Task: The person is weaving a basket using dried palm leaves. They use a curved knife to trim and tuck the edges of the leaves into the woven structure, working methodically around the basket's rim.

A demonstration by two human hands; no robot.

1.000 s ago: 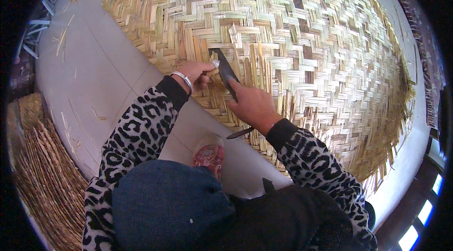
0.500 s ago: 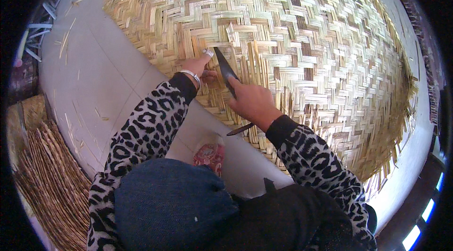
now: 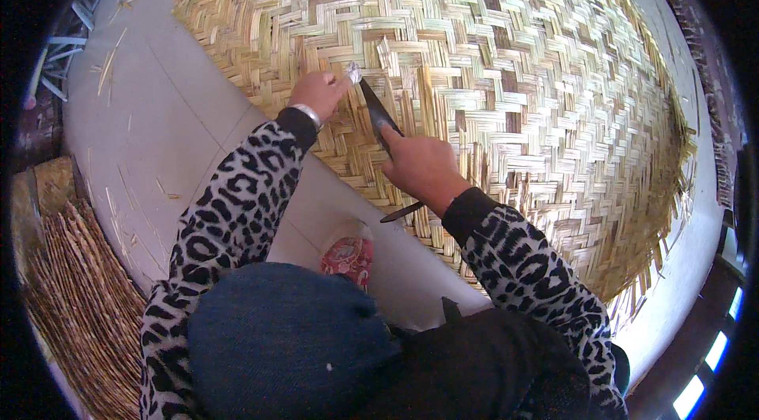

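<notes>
Right fingers (image 3: 388,134) grip a dark, tapering blade (image 3: 377,107) over the mat (image 3: 553,48) (pale, zigzag-woven); left fingers (image 3: 339,86), I can't tell.

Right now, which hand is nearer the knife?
Right. The right hand holds the knife; the left hand is just left of it, close by the tip.

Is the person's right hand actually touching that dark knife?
Touching. The head view shows it plainly: the right hand is closed around the knife, which sticks out past it toward the top of the picture.
</notes>
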